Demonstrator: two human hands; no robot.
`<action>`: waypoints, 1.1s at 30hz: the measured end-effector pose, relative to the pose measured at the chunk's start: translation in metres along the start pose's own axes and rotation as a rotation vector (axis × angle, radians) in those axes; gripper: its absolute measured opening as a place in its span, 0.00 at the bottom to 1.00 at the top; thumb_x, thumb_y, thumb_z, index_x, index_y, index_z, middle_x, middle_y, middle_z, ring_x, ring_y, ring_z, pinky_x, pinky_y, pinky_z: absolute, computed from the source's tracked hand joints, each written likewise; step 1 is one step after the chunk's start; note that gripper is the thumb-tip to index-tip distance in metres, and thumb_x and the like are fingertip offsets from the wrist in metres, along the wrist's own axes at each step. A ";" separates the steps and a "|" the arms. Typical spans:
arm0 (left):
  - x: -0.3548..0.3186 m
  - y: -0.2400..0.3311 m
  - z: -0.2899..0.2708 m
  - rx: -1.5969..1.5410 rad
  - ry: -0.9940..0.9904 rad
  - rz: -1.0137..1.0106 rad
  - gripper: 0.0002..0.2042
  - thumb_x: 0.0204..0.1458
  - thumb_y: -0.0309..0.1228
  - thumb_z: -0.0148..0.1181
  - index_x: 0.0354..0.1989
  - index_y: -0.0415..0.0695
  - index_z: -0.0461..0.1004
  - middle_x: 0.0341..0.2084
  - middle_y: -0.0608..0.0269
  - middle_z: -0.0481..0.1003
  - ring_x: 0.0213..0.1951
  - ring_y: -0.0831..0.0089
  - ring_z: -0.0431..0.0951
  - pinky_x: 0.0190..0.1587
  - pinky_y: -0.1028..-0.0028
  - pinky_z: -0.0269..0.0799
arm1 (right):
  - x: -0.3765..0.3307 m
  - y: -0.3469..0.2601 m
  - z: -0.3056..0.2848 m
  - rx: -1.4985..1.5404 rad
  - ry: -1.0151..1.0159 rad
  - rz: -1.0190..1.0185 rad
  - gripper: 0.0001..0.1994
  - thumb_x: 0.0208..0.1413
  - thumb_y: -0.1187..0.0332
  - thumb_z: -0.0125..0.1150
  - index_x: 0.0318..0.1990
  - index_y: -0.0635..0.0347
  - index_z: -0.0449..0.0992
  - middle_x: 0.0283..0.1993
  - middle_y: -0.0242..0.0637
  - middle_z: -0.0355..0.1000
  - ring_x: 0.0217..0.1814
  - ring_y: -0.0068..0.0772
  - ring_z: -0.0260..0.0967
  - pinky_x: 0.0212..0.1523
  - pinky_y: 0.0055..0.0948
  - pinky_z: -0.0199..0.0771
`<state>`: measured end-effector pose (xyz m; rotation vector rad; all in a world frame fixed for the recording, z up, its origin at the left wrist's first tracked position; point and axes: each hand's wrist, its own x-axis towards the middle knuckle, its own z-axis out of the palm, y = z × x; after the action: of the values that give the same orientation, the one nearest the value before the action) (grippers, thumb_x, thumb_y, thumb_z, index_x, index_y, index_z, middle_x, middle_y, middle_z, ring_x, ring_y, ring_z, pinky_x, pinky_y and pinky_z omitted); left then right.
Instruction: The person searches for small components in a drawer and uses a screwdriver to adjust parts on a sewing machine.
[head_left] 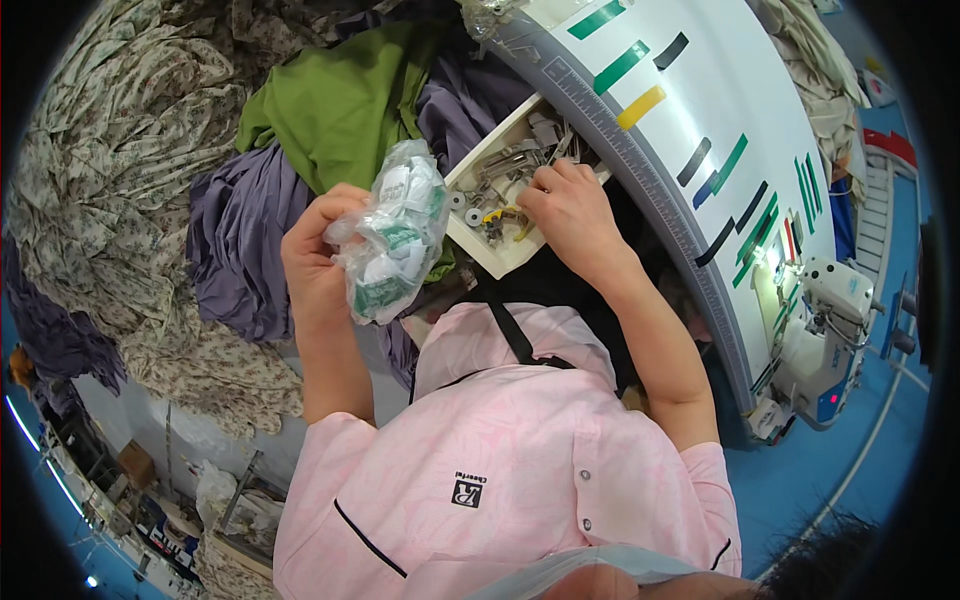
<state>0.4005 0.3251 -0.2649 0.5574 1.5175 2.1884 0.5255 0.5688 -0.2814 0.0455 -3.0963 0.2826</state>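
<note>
While a clear plastic bag (372, 222) is gripped at its left side by the closed fingers of the left hand (312, 245), the right hand (572, 203) is lowered over the right edge of an open drawer (508, 262). The bag, filled with white and green pieces (407, 185), is held up at the drawer's left edge, presumably so that the drawer's contents are not covered. The right hand's fingers are curled and narrowly set; whether anything is pinched cannot be told, as the fingertips are partly hidden. Round bobbin-like discs (473, 216) are located near the drawer's left edge, a yellow item (497, 214) is laid closer to the right hand, and metal parts (515, 160) are heaped toward the far corner, probably for ready reach. The drawer is set beside the ruler-marked edge of a white table (760, 90). Tape strips (620, 68) are stuck to the tabletop, perhaps as guides. A sewing machine (835, 290) is mounted at the table's near end. Left of the drawer, green cloth (335, 100), purple cloth (245, 240) and floral cloth (130, 150) are piled.
</note>
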 end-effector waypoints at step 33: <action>0.008 0.003 0.002 -0.007 -0.014 0.006 0.11 0.40 0.15 0.63 0.33 0.36 0.73 0.36 0.62 0.73 0.38 0.78 0.71 0.43 0.81 0.65 | -0.074 0.001 -0.016 1.958 0.067 0.752 0.12 0.55 0.76 0.56 0.47 0.64 0.71 0.34 0.30 0.70 0.31 0.18 0.65 0.34 0.19 0.69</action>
<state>0.3947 0.3303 -0.2606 0.5744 1.5028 2.1884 0.6002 0.5749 -0.2681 -0.9183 -1.3440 2.6972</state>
